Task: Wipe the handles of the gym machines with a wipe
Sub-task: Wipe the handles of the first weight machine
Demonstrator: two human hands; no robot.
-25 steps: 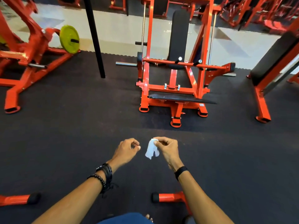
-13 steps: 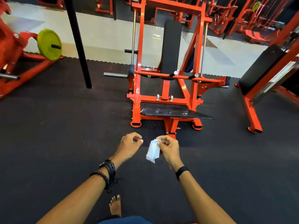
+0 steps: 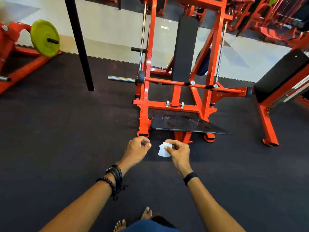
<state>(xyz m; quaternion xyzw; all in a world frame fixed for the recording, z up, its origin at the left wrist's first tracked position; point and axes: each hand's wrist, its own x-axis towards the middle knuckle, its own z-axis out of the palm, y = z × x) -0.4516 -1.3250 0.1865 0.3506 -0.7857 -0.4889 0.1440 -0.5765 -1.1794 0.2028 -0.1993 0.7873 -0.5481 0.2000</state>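
My right hand (image 3: 178, 152) pinches a small white wipe (image 3: 163, 150) between thumb and fingers, held out in front of me. My left hand (image 3: 137, 150) is beside it, a short gap away, fingers curled and holding nothing. Straight ahead stands an orange machine (image 3: 177, 104) with a black back pad and a black foot plate (image 3: 185, 123). Its two short black handles with silver end caps (image 3: 189, 83) (image 3: 211, 86) stick out from the crossbar, well beyond my hands.
A black post (image 3: 78, 44) stands on the rubber floor to the left of the machine. At far left is another orange frame with a yellow-green weight plate (image 3: 44, 38). An orange bench with a black pad (image 3: 280, 76) is at right. My bare feet show at the bottom.
I have walked closer to the orange machine, which now fills more of the view. Both hands keep the same pose, the wipe still in my right hand.
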